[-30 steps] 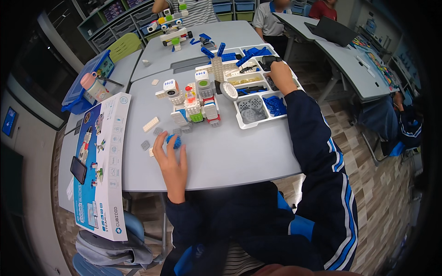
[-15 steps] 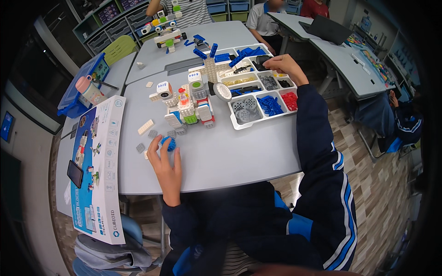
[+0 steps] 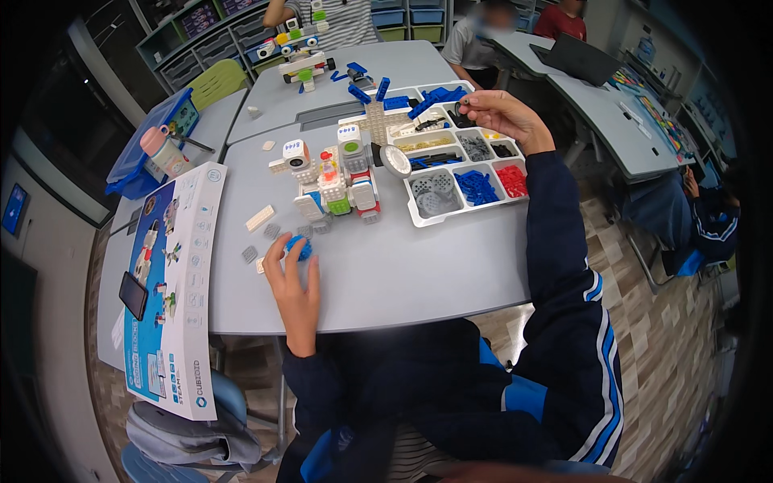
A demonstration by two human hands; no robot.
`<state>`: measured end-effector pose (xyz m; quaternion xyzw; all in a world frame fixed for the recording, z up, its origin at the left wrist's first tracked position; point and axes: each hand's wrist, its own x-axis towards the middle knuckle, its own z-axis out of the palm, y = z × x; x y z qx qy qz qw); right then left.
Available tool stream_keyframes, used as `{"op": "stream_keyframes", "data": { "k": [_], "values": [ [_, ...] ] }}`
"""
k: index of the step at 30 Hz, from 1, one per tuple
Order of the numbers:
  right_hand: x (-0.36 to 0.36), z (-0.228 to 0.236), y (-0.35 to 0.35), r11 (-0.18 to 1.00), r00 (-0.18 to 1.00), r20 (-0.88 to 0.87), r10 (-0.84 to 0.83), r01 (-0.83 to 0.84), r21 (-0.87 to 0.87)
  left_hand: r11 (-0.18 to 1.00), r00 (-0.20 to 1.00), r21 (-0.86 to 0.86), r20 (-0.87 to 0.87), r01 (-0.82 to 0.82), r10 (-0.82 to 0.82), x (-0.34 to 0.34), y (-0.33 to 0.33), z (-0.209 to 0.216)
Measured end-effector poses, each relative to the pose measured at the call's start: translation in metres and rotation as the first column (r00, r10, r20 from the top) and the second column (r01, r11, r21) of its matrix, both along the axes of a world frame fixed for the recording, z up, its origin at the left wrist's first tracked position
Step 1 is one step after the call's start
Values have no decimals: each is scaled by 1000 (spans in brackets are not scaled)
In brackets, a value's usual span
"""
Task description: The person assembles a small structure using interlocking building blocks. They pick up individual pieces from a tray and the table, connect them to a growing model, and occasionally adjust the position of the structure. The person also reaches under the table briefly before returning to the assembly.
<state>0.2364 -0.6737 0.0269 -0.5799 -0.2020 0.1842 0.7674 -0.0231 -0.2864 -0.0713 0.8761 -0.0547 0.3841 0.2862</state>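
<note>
My left hand point(image 3: 291, 283) rests on the grey table point(image 3: 419, 266) and grips a small blue piece point(image 3: 298, 246). Loose grey and cream bricks point(image 3: 259, 219) lie just beyond it. A block-built model point(image 3: 334, 181) of white, green, red and blue bricks stands in the middle of the table. My right hand point(image 3: 503, 117) is raised over the far side of a white compartment tray point(image 3: 463, 161) and pinches a small dark ring-shaped part point(image 3: 460, 108). The tray holds blue, red, grey and yellow parts.
A large printed box point(image 3: 173, 282) with a black phone point(image 3: 134, 295) on it lies at the table's left. A second model point(image 3: 302, 52) stands on the far table. A blue bin point(image 3: 149, 153), shelves and other seated people are around. A bag point(image 3: 189, 439) sits on a chair.
My right hand has lifted out of the tray with a small dark part pinched in its fingers. My left hand stays on the blue piece. The view has shifted slightly.
</note>
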Motion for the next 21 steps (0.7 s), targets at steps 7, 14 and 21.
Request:
{"op": "stream_keyframes", "data": {
  "k": [7, 14, 21],
  "values": [
    [-72, 65, 48, 899, 911, 410, 40, 146, -412, 976, 970, 62, 111, 211, -217, 20, -6, 65],
    [-108, 43, 116, 655, 365, 926, -98, 724, -216, 885, 903, 186, -29, 426, -429, 121, -17, 137],
    [-97, 14, 155, 590, 23, 987, -156, 804, 75, 858, 813, -15, -311, 513, -492, 184, -24, 137]
  ]
}}
